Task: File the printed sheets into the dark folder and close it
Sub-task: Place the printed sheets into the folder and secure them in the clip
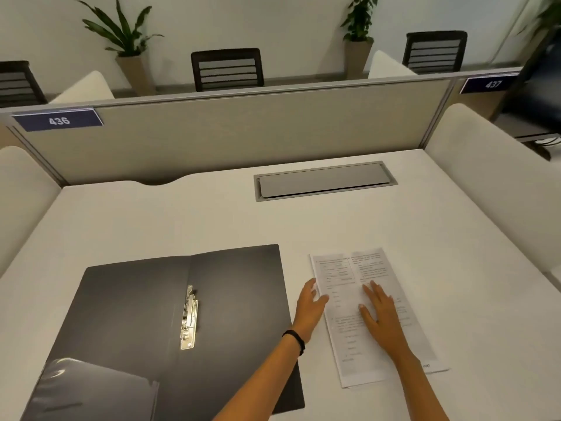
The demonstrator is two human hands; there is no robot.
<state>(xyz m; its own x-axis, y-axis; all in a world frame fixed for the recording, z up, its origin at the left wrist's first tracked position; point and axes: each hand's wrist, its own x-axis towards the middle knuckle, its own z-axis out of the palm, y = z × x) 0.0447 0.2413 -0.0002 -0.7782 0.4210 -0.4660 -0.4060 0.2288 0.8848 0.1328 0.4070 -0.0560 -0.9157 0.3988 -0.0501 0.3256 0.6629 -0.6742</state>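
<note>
Sheets (352,302): print too blurred to read | folder (236,299): open, corner cut off | your right hand (379,317): flat, covering sheets | left hand (309,308): loose at sheet edge, grasp unclear.

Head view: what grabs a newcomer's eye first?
The dark folder lying open at lower left on the white desk, its metal clip shining along the spine. Right of it, both hands work the printed sheets: the right hand lies flat on top, the left hand touches their left edge.
</note>
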